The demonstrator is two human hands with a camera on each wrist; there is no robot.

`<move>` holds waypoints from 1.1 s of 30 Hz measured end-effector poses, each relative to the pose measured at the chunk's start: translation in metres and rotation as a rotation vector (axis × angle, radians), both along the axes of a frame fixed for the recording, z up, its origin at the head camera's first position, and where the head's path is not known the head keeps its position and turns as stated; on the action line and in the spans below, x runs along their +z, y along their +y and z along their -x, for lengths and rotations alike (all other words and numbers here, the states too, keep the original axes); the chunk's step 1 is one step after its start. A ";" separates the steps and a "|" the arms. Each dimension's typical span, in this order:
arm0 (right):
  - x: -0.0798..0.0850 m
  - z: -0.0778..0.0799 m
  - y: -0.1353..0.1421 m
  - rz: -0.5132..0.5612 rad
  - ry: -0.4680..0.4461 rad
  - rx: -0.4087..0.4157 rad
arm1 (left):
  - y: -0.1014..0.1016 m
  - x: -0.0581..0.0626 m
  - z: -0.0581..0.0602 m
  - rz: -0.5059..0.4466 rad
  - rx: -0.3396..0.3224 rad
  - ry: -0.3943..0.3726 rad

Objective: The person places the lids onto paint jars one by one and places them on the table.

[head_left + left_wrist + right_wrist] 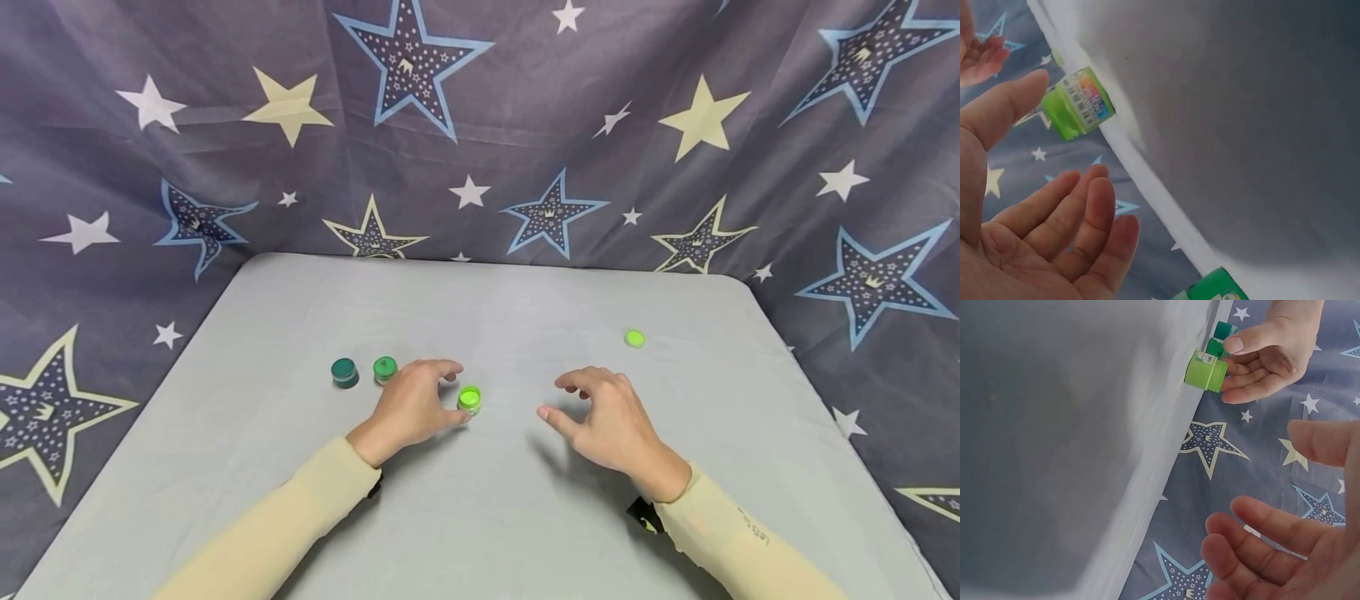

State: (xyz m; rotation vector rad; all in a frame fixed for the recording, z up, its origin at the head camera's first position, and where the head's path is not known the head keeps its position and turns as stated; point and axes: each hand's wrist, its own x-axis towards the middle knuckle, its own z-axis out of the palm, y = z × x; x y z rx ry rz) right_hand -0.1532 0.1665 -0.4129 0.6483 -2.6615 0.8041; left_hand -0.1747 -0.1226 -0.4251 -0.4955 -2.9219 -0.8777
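Cloth sleeves (273, 529); left grip (414, 404) beside a squat, round-mouthed lime jar (469, 398).

In front of you, the lime jar (469, 400) looks like smooth plastic; its printed label (1087, 101) could be paper or film. The green jar (385, 369) and dark teal jar (345, 373) look plastic too, as does the smooth lime lid (635, 338). Your table cover (480, 517) is matt cloth, the backdrop (480, 229) creased printed fabric, your sleeves (300, 504) soft matt cloth.
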 end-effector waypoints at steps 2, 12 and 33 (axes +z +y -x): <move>-0.001 0.000 0.001 -0.003 -0.009 -0.009 | 0.002 -0.002 0.001 0.013 0.001 -0.007; -0.002 0.001 0.004 0.005 -0.019 -0.023 | 0.009 -0.004 0.007 0.065 -0.008 -0.057; -0.003 0.003 0.002 0.001 -0.047 -0.030 | 0.014 -0.005 0.014 0.081 -0.026 -0.132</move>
